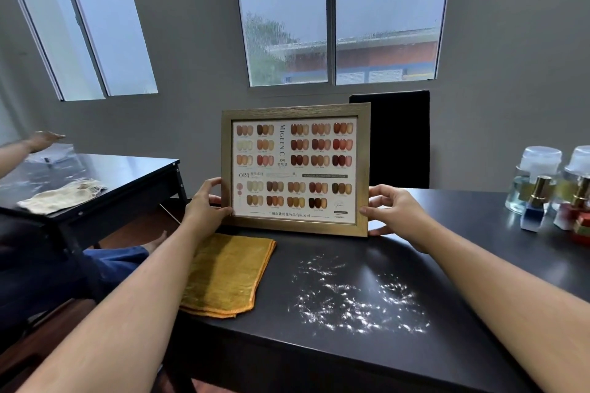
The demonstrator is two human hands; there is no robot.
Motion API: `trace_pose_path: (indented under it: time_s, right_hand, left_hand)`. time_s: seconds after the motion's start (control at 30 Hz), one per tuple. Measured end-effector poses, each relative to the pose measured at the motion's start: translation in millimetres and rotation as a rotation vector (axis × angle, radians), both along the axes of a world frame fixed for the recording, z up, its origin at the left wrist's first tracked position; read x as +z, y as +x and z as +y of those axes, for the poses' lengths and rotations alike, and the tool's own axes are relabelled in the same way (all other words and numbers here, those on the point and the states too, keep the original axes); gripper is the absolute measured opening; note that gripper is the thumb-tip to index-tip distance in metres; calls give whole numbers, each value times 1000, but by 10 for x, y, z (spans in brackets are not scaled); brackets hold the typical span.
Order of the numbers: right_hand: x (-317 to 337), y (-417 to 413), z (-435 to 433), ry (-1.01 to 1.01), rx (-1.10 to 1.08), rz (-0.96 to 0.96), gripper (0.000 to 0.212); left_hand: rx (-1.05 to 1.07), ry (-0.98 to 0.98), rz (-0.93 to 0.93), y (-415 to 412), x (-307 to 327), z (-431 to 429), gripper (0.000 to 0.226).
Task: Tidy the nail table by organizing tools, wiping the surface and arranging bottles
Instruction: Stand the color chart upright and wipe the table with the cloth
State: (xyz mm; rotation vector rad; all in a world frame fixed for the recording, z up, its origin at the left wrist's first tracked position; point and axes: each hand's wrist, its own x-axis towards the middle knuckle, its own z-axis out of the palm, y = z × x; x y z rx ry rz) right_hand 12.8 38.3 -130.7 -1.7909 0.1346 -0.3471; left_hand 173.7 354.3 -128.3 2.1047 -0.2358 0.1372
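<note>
A gold-framed nail colour chart [295,169] stands upright on the black table [463,265], tilted slightly back. My left hand [206,204] grips its lower left edge, thumb on the front. My right hand [388,212] grips the lower right corner. A folded mustard-yellow cloth [228,274] lies on the table just in front of the frame, to the left. White dust or flakes [354,300] are scattered over the table in front of me. Nail polish bottles [536,204] and clear capped bottles [539,169] stand at the right edge.
A black chair back [399,137] stands behind the table. To the left is a second black table [127,175] with a pale cloth [60,196] on it. Another person's arm [35,143] reaches over it, and their leg [111,262] shows below.
</note>
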Motion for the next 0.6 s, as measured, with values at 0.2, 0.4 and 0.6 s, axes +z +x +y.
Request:
trace_pose_path:
  time_s: [0.2, 0.4, 0.6]
  right_hand:
    - [0, -34, 6, -12, 12, 9, 15]
    - [22, -84, 62, -19, 20, 22, 12]
    - [38, -102, 83, -30, 11, 34, 12]
  left_hand:
    - [1, 13, -17, -11, -7, 11, 68]
    - [-11, 34, -29, -29, 2, 62, 69]
    - [-20, 38, -33, -60, 6, 76, 68]
